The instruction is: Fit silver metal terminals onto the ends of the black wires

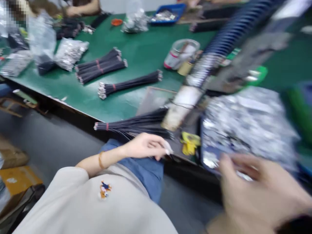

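Note:
My left hand (147,146) is closed in a pinch at the table's front edge, just below a bundle of black cables (136,122). Something small and white (168,148) shows at its fingertips; its kind is unclear. A red band ties the cables near their left end. At the lower right, my right hand (258,185) is smeared by motion, fingers curved, over the near edge of a dark blue tray (201,143). Shiny silver pieces (211,159) lie in the tray. Whether the right fingers hold one is not visible.
A ribbed dark hose with a pale nozzle (181,104) slants over the table. Yellow clips (190,143) lie beside the tray, under a clear plastic bag (248,120). Tied black cable bundles (131,82), a round container (181,53) and bagged parts (70,52) stand farther back. Another person's arm (84,8) is opposite.

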Motion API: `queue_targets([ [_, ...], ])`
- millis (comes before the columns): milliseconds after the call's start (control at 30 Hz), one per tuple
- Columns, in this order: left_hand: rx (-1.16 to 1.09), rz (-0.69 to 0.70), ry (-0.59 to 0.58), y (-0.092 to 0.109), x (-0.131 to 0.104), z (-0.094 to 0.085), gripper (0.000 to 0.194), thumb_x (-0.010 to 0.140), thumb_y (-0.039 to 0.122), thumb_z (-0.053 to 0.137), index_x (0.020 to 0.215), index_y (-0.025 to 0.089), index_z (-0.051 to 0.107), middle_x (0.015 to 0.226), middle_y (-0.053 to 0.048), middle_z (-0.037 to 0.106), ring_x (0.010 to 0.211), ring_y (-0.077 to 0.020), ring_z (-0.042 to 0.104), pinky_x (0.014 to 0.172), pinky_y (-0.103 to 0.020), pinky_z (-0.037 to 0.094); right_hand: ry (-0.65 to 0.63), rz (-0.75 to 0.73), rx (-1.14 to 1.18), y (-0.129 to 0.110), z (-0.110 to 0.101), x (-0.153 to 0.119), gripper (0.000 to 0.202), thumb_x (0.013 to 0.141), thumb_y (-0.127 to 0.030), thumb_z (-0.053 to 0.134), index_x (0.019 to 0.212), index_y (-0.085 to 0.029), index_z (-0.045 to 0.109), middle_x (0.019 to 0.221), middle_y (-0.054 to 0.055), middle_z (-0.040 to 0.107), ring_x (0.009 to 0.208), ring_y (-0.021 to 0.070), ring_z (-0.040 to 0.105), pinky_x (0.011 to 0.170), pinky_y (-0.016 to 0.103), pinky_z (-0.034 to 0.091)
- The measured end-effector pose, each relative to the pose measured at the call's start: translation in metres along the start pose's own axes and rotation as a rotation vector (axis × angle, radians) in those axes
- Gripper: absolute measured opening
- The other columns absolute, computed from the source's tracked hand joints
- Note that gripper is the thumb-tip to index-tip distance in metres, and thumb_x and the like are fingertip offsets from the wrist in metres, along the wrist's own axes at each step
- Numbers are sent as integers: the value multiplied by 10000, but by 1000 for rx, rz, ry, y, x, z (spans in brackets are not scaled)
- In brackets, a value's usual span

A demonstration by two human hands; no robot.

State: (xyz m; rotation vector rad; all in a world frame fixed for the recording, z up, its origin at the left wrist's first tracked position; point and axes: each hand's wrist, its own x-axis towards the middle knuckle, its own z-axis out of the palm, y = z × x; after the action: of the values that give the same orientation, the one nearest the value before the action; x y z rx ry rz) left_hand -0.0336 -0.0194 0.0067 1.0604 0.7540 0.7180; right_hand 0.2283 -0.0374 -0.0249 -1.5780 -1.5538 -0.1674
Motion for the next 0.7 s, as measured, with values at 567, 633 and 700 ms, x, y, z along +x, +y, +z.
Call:
queue_targets([
  [567, 127, 78, 192, 5, 19, 7, 323, 698, 393, 853, 755, 127, 679, 610, 13, 644, 536, -66, 575, 556, -184, 501, -157, 385, 775, -95, 31, -22, 62, 859, -186, 683, 827, -211, 729, 940, 34, 754, 837, 140, 738, 729, 249, 630],
  [633, 137, 81, 177, 4, 19, 6, 335, 697, 411, 860, 764, 124, 699, 634, 2, 660, 552, -74, 592, 573, -193, 520, -177, 396, 808, -94, 31, -21, 65, 854, -179, 684, 835, -212, 737, 952, 33, 756, 848, 138, 739, 742, 247, 631],
  [700, 137, 85, 165, 4, 19, 5, 349, 694, 430, 865, 765, 123, 715, 645, -6, 670, 561, -83, 607, 577, -200, 531, -196, 395, 827, -95, 30, -20, 73, 857, -176, 683, 836, -215, 741, 955, 32, 758, 848, 138, 738, 743, 246, 632],
])
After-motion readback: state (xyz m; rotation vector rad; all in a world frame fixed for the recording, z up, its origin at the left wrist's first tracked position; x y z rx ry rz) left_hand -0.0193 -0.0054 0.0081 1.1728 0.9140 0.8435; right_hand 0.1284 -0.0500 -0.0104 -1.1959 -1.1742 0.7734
